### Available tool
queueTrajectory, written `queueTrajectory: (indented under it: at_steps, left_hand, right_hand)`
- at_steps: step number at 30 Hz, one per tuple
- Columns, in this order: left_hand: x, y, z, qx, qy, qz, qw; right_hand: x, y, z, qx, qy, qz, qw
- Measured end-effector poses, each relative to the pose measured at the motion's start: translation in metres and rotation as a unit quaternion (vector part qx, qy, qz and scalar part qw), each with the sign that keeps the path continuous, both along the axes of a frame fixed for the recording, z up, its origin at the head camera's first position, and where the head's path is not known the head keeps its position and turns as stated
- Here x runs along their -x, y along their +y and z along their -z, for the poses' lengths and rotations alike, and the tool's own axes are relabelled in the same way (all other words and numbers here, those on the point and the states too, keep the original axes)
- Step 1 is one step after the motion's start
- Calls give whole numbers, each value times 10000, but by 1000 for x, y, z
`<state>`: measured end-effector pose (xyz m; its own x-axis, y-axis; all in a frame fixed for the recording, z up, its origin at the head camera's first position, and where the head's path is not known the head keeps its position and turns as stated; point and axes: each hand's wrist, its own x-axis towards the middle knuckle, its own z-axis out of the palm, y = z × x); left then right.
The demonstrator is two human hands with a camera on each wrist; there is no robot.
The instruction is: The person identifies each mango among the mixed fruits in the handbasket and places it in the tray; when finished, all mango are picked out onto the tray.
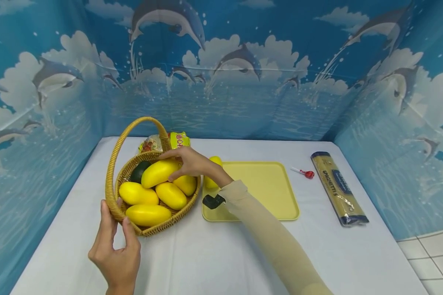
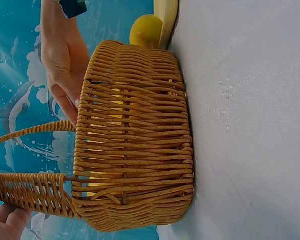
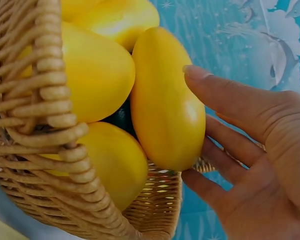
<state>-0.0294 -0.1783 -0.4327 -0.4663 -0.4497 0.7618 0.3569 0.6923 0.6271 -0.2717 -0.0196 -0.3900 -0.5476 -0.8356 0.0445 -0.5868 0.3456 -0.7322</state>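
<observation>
A wicker basket (image 1: 186, 213) with a tall arched handle stands at the left of the table, holding several yellow mangoes (image 1: 149, 215) and a dark green rounded fruit (image 1: 136, 172). My left hand (image 1: 116, 252) grips the near foot of the basket's handle between thumb and fingers. Over the basket, my right hand (image 1: 193, 164) holds the top mango, its thumb on one side and fingers round the other. In the right wrist view that mango (image 3: 167, 100) lies against its neighbours. Another mango (image 1: 215, 160) sits on the yellow tray (image 1: 258, 190), partly hidden by my right wrist.
Behind the basket lies a yellow printed food packet (image 1: 179, 140). Right of the tray are a red lollipop (image 1: 309, 174) and a spaghetti pack (image 1: 337, 188). A dolphin-print curtain (image 1: 229, 106) encloses the back and sides of the white table.
</observation>
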Motion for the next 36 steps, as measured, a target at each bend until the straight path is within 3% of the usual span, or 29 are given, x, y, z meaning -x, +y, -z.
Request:
queueTrajectory:
  at_steps: [9, 19, 36]
  left_hand:
    - [-1, 1, -2, -11, 98, 15, 10000]
    - [-1, 1, -3, -22, 37, 30, 10000]
    - [-1, 2, -2, -31, 152, 20, 9999]
  right_hand:
    - [8, -13, 3, -441, 306, -178, 9984]
    - [12, -19, 5, -570, 40, -195, 9982]
    - [9, -2, 1, -347, 7, -156, 9993]
